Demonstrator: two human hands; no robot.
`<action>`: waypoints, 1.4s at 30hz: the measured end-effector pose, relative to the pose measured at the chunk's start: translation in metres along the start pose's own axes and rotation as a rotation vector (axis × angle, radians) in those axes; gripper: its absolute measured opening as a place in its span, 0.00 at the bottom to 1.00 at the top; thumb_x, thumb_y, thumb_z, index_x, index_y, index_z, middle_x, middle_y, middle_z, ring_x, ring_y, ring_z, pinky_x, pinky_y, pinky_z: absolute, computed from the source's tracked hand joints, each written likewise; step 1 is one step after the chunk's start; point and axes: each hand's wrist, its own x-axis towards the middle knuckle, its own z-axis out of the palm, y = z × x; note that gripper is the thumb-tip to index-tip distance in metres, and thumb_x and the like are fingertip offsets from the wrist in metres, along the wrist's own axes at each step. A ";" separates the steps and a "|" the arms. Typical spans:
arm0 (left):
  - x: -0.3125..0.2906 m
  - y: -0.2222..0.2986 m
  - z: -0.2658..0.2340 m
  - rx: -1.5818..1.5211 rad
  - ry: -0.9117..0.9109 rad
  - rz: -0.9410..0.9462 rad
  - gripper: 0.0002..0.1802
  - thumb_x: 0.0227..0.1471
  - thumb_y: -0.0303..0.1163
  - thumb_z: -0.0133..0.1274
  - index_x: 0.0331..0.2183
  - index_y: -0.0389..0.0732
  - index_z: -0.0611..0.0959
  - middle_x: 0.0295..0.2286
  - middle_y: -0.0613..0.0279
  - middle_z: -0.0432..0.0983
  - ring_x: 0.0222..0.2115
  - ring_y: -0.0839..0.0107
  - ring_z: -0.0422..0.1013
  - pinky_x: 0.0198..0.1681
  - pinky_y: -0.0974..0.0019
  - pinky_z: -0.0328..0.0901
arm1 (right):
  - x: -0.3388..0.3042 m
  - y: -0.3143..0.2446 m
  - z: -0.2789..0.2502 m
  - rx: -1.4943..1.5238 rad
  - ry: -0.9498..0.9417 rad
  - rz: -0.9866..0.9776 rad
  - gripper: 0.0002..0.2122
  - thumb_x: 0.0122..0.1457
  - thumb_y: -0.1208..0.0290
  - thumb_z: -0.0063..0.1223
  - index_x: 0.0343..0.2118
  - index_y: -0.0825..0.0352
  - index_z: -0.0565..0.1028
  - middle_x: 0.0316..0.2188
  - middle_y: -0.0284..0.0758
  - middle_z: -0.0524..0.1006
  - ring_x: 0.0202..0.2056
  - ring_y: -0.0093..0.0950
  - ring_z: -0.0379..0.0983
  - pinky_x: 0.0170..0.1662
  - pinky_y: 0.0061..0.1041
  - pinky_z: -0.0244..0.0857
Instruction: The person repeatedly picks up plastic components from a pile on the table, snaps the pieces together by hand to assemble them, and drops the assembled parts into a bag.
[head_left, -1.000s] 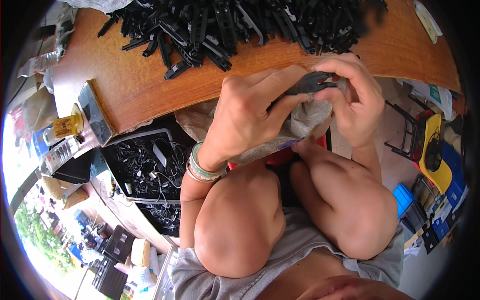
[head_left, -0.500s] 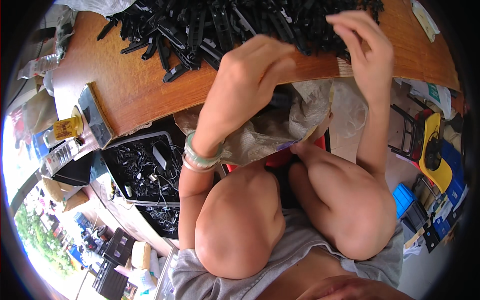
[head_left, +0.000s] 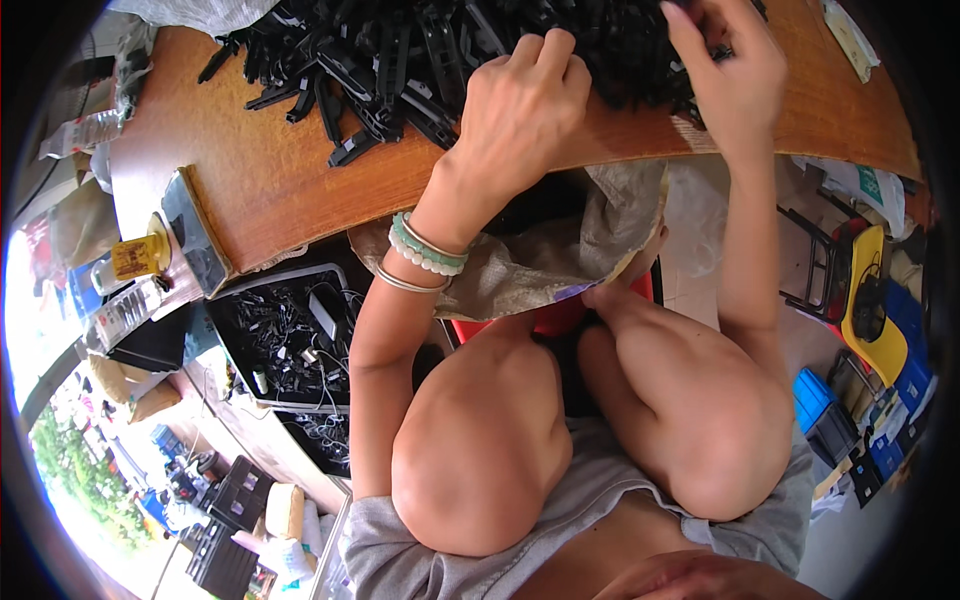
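Note:
A big heap of slim black plastic pieces [head_left: 385, 85] covers the far part of the wooden table [head_left: 270, 180]. My left hand [head_left: 525, 110] hovers at the heap's near edge, back upward, with its fingers curled in. What those fingers hold, if anything, is hidden. Farther right, my right hand [head_left: 740, 85] reaches over the heap, its thumb apart from the fingers. Black pieces show beside its fingers, and none is plainly gripped. Below the table edge, between my hands and knees, a woven sack [head_left: 520, 275] hangs with its mouth open and a dark inside.
At the left stand black trays [head_left: 285, 335] of small dark parts and cables. A dark flat box [head_left: 195, 230] and a yellow-labelled container [head_left: 140, 257] sit by the table's left edge. A yellow chair [head_left: 872, 310] and blue bins [head_left: 815, 400] are on the right.
My left hand has moved away from above the sack, up toward the heap, and its fingers have curled. My right hand has moved slightly farther over the heap.

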 end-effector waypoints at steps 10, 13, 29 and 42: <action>0.018 0.005 0.009 -0.149 0.354 0.103 0.07 0.41 0.22 0.54 0.29 0.36 0.78 0.29 0.63 0.71 0.27 0.73 0.69 0.26 0.73 0.66 | -0.062 0.017 -0.016 0.563 -0.156 0.078 0.08 0.53 0.86 0.53 0.37 0.74 0.76 0.33 0.33 0.74 0.30 0.17 0.70 0.32 0.14 0.65; 0.025 0.020 -0.025 -0.526 0.415 -0.288 0.10 0.48 0.14 0.51 0.35 0.31 0.72 0.38 0.48 0.72 0.38 0.60 0.72 0.41 0.67 0.67 | -0.063 0.019 -0.012 0.445 -0.163 -0.002 0.09 0.51 0.88 0.53 0.36 0.74 0.77 0.32 0.34 0.73 0.27 0.18 0.71 0.31 0.14 0.66; 0.014 0.012 -0.031 -1.178 0.233 -0.630 0.09 0.52 0.25 0.52 0.36 0.30 0.75 0.28 0.57 0.77 0.27 0.77 0.73 0.30 0.76 0.67 | -0.049 0.010 0.016 0.540 -0.146 -0.213 0.08 0.48 0.90 0.54 0.32 0.75 0.78 0.32 0.38 0.76 0.31 0.22 0.74 0.35 0.17 0.71; -0.009 0.036 -0.041 -0.816 0.123 -0.303 0.22 0.43 0.21 0.57 0.44 0.33 0.73 0.25 0.46 0.74 0.26 0.48 0.72 0.27 0.58 0.67 | -0.066 -0.005 0.009 0.553 -0.031 -0.053 0.08 0.48 0.90 0.55 0.32 0.76 0.77 0.28 0.38 0.78 0.27 0.22 0.77 0.31 0.16 0.71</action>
